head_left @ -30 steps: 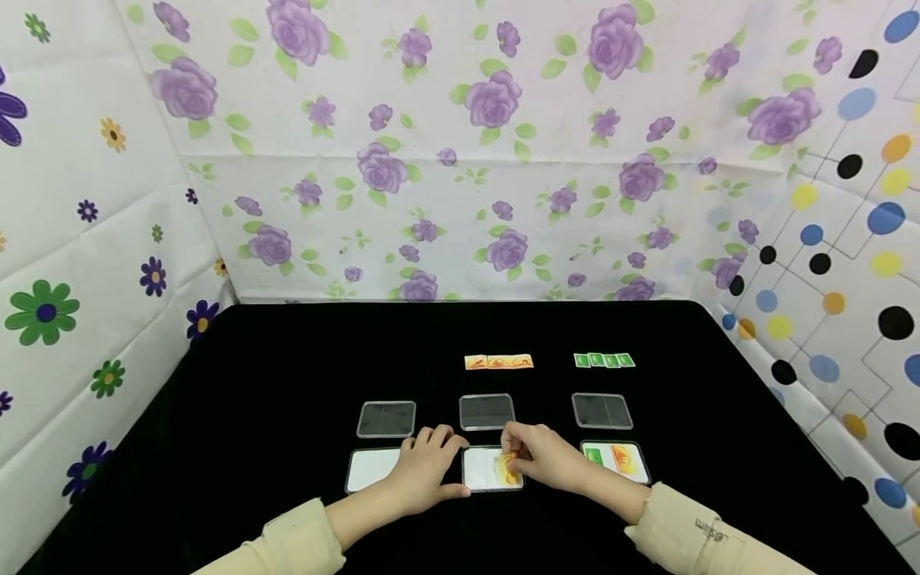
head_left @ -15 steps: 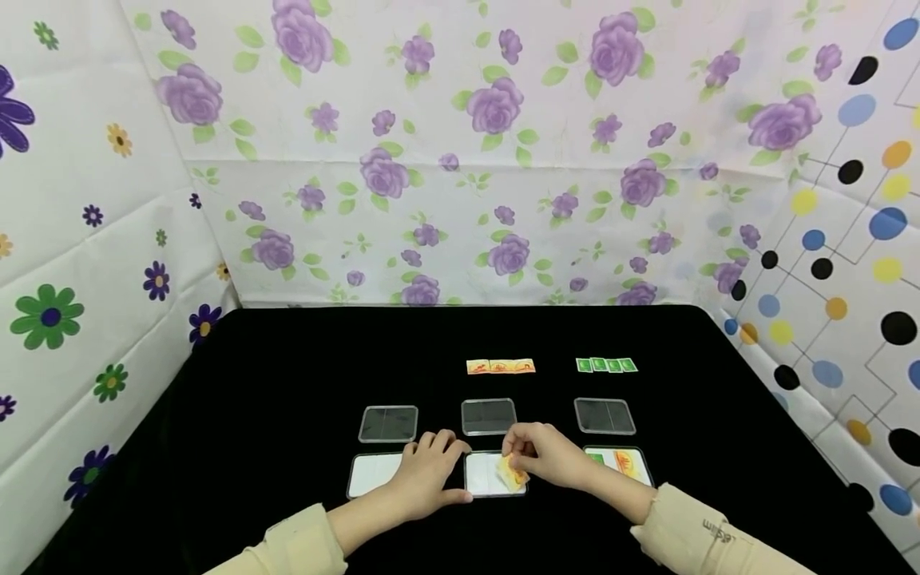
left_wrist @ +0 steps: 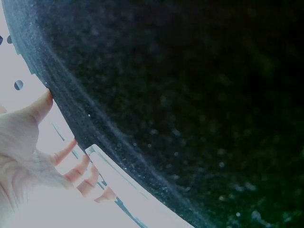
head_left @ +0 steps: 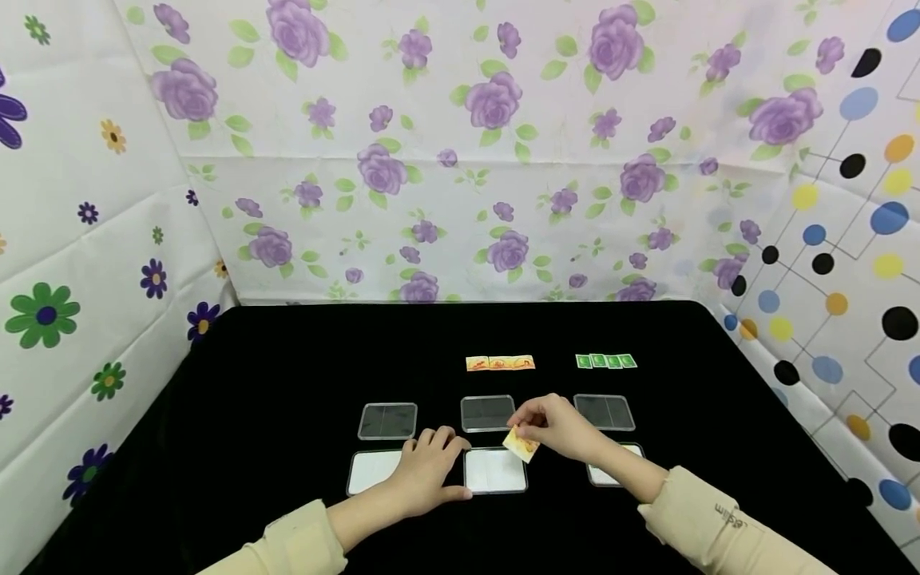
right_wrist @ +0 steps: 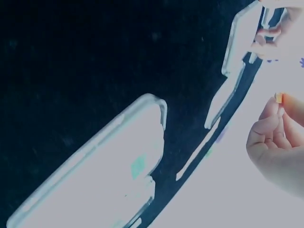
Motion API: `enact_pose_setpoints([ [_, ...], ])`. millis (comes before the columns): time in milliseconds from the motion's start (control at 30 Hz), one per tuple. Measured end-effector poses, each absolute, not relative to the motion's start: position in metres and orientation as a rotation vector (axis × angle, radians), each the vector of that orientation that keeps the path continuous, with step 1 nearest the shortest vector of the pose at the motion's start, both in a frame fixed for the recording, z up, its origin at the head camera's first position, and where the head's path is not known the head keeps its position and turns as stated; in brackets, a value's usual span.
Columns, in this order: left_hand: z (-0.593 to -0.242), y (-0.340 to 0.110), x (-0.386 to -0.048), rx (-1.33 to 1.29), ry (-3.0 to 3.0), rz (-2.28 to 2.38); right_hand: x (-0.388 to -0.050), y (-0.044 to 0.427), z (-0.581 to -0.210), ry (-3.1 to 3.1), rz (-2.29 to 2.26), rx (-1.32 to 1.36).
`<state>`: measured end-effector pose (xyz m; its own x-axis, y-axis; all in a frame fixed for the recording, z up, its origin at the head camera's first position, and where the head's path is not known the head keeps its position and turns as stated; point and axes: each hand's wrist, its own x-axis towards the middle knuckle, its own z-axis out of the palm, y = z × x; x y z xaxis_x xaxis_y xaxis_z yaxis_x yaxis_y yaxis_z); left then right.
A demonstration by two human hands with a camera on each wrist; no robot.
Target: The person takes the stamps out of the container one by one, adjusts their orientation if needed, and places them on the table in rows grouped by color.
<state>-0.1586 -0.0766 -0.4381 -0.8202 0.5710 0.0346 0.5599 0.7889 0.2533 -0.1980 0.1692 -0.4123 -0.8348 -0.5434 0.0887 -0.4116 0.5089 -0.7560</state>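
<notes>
My right hand (head_left: 559, 425) pinches a small yellow-orange picture card (head_left: 521, 444) between thumb and fingertips, over the upper right corner of the middle white-lined plastic case (head_left: 494, 469). In the right wrist view only a sliver of the card (right_wrist: 279, 98) shows at the fingertips of the right hand (right_wrist: 275, 133). My left hand (head_left: 427, 473) lies spread on the black table, its thumb and index fingertip at the left edge of the middle case. It partly covers a left white-lined case (head_left: 372, 472). The right forearm hides much of the right white-lined case (head_left: 604, 476).
Behind the cases lie clear plastic lids, a left lid (head_left: 388, 422), a middle lid (head_left: 487, 413) and a right lid (head_left: 605, 413). Farther back are a row of orange cards (head_left: 500, 363) and a row of green cards (head_left: 606, 361) on the black tabletop (head_left: 323, 359).
The right hand has lifted the yellow-orange card out of the middle case and moved it up and to the right. The left hand has stayed in place.
</notes>
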Motion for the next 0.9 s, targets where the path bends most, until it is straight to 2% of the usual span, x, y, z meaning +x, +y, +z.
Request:
enact_pose_setpoints([
  [400,-0.438,-0.076,-0.16,0.938,2.943,0.398,-0.22,0.179,-0.382,2.708,-1.219,-0.855],
  [900,-0.438,-0.077,-0.157,0.925,2.942,0.403,-0.245,0.194,-0.378,2.798,-1.238,-0.745],
])
